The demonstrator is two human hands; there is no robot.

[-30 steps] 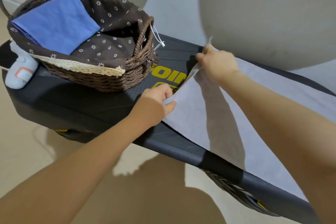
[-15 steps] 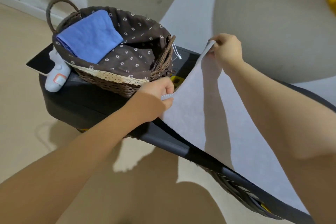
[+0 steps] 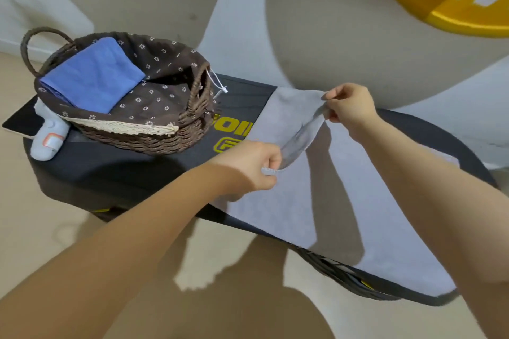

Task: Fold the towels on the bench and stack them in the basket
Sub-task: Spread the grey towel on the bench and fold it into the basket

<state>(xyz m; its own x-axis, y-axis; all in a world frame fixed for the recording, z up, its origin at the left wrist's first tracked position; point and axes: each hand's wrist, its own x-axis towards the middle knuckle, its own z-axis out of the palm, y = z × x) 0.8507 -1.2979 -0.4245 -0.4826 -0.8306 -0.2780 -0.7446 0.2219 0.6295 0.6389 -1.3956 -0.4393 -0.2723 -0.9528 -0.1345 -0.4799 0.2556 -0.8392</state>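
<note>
A grey towel lies spread along the table, one end lifted. A folded blue towel rests in the wicker basket.

two bare forearms, no sleeves, no jewelry

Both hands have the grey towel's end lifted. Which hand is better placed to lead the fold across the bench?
Probably the right hand: its grip on the towel corner is higher and nearer the flat length. The left hand sits low by the bench edge.
</note>
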